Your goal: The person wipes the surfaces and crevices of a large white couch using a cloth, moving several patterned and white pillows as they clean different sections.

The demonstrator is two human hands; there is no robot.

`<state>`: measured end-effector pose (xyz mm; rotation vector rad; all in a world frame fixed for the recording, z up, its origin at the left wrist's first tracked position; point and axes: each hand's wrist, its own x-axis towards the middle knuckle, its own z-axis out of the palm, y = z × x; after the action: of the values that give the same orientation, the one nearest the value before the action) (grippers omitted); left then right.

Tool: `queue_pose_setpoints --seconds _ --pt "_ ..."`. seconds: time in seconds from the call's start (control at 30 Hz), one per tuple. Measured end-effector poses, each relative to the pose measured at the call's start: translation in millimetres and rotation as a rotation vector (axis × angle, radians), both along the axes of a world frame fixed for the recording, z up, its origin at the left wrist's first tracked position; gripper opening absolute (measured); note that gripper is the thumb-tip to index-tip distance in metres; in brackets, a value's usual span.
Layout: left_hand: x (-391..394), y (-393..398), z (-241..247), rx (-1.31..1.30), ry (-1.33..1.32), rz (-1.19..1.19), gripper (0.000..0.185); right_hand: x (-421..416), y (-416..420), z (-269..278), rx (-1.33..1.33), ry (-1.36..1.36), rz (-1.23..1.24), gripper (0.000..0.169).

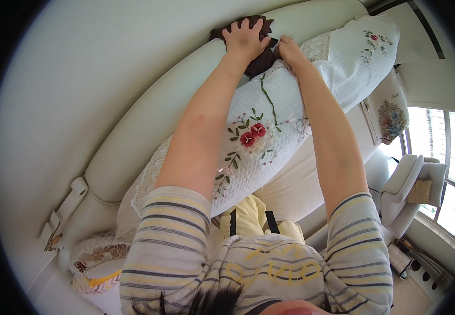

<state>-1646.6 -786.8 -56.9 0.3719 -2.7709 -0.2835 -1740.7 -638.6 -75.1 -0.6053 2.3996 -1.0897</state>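
Observation:
My left hand [244, 39] lies with spread fingers on a dark brown, crumpled cloth [259, 65] with jagged edges, near the top of the pale sofa back [160, 90]. Just to its right, my right hand [289, 50] has its fingers curled at the edge of the dark cloth, by the lace rim of a white cover; what they grip, if anything, is hard to tell. The white textured sofa cover [286, 157], with embroidered red flowers [252, 135] and green leaves, drapes over the sofa beneath my forearms.
Beyond the cover stands a light cushion with a flower pattern [392, 120]. A lace-edged cushion [101, 258] lies at lower left. Beige armchairs [402, 189] stand by the window at right. A wall [74, 71] runs behind the sofa.

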Motion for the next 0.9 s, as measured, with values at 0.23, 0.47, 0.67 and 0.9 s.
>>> queue_pose_setpoints --seconds 0.23,0.47,0.67,0.9 --pt "107.2 -6.7 -0.6 -0.267 0.177 -0.280 0.060 -38.0 20.8 -54.5 0.067 0.383 0.061 0.033" --pt "117.5 -26.2 11.4 -0.098 0.158 -0.035 0.044 16.3 -14.8 -20.8 -0.143 0.207 -0.216 0.033" --pt "59.2 -23.3 39.9 0.381 0.270 -0.042 0.035 -6.8 13.2 -10.0 0.015 0.307 0.061 0.045" --pt "11.7 24.7 14.1 0.038 0.274 -0.216 0.057 29.8 4.4 44.0 -0.102 -0.247 -0.277 0.066"
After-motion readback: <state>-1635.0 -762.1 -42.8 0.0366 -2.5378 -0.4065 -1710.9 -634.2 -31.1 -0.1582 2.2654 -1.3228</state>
